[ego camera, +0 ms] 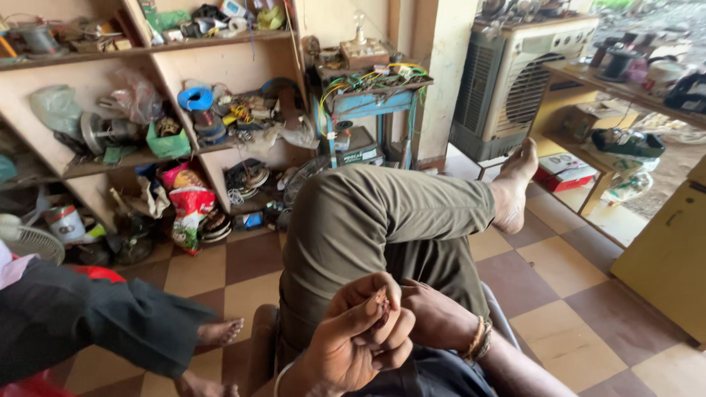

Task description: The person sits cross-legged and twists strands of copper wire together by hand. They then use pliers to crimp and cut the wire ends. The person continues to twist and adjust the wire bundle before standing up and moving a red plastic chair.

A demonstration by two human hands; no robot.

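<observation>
My left hand (353, 338) is low in the middle of the head view, fingers curled around a small brownish piece (382, 301) pinched at the fingertips. My right hand (434, 316) lies just to its right, with a beaded bracelet on the wrist, fingers tucked behind the left hand and touching the same spot; what it holds is hidden. Both hands rest over my lap, above my olive-green trouser leg (368, 220), which is crossed with the bare foot (515, 187) pointing right.
Another person's dark-trousered leg and bare foot (219, 332) reach in from the left. Cluttered wooden shelves (147, 154) line the back wall. A blue table with wires (368, 99), an air cooler (515, 73), a small fan (33, 242) and a yellow cabinet (669, 257) stand around the checkered floor.
</observation>
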